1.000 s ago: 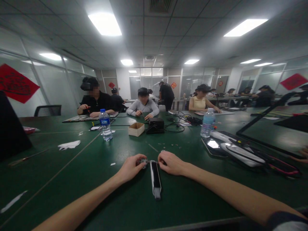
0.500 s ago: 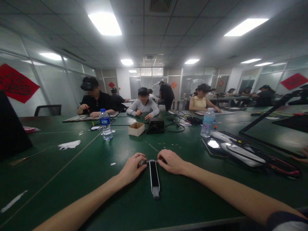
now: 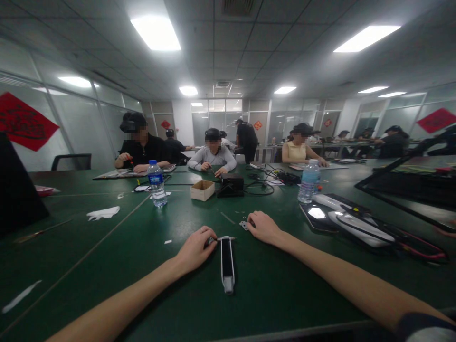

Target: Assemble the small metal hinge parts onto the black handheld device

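A long black and white handheld device (image 3: 226,262) lies flat on the green table (image 3: 142,247), pointing away from me. My left hand (image 3: 196,248) rests at its far left end, fingers curled on a small grey part at the tip. My right hand (image 3: 263,227) has reached further out and to the right; its fingertips touch a small flat metal piece (image 3: 244,224) on the table. Several tiny screws or washers (image 3: 244,213) lie just beyond.
Two water bottles (image 3: 156,183) (image 3: 308,181), a small cardboard box (image 3: 203,190) and a black box with cables (image 3: 231,184) stand mid-table. Similar devices and a phone (image 3: 347,221) lie to the right. Several people sit working along the far side. A dark stand (image 3: 17,185) is at left.
My right hand left the device's far end and moved forward and right to the small metal piece. My left hand stayed at the device's tip.
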Demonstrator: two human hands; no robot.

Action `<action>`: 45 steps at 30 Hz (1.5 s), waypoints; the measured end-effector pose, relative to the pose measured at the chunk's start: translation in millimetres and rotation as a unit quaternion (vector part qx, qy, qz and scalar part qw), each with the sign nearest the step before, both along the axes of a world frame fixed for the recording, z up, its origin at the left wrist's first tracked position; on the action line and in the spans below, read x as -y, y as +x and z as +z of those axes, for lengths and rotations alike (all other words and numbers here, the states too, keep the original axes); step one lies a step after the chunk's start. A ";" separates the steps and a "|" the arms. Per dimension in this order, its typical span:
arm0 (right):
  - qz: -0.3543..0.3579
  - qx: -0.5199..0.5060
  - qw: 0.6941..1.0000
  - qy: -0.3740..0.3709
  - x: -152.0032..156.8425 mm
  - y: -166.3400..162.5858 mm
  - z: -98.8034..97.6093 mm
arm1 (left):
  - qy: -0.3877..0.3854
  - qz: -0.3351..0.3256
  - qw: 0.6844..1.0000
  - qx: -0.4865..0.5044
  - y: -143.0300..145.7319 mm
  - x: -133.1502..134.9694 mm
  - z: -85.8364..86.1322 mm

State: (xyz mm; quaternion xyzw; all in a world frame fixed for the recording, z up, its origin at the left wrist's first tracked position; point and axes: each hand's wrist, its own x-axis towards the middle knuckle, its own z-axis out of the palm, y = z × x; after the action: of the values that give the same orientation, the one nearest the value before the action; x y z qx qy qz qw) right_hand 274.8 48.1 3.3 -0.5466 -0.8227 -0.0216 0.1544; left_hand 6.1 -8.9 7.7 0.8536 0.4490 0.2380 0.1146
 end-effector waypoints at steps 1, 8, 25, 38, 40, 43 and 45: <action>0.007 -0.001 1.000 0.006 0.4 -0.8 0.4 | 0.001 0.004 1.000 -0.001 -0.1 -0.1 -0.2; 0.122 -0.051 0.990 0.051 9.5 -3.2 6.2 | 0.000 0.012 1.000 -0.007 0.2 0.3 -0.2; 0.295 -0.143 0.945 -0.003 24.7 -17.5 -0.1 | 0.013 0.002 1.000 0.004 1.3 -1.7 -5.1; 0.265 -0.126 0.955 -0.048 29.9 -19.6 6.1 | 0.011 0.006 1.000 0.013 0.1 -1.4 -5.8; 0.272 -0.134 0.952 -0.049 28.7 -18.6 5.4 | 0.012 0.009 1.000 0.011 0.4 -1.0 -5.5; 0.274 -0.143 0.950 -0.051 27.8 -18.7 4.8 | 0.013 0.012 1.000 0.010 1.3 -0.4 -4.7; 0.274 -0.145 0.949 -0.055 28.3 -19.5 4.9 | 0.013 0.010 1.000 0.011 1.8 -0.6 -4.7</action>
State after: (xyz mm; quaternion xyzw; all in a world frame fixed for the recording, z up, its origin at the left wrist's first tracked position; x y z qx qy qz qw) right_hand 255.3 19.9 8.3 -0.3048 -0.9096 0.1465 0.2413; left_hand 7.9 -8.3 3.0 0.8477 0.4533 0.2543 0.1058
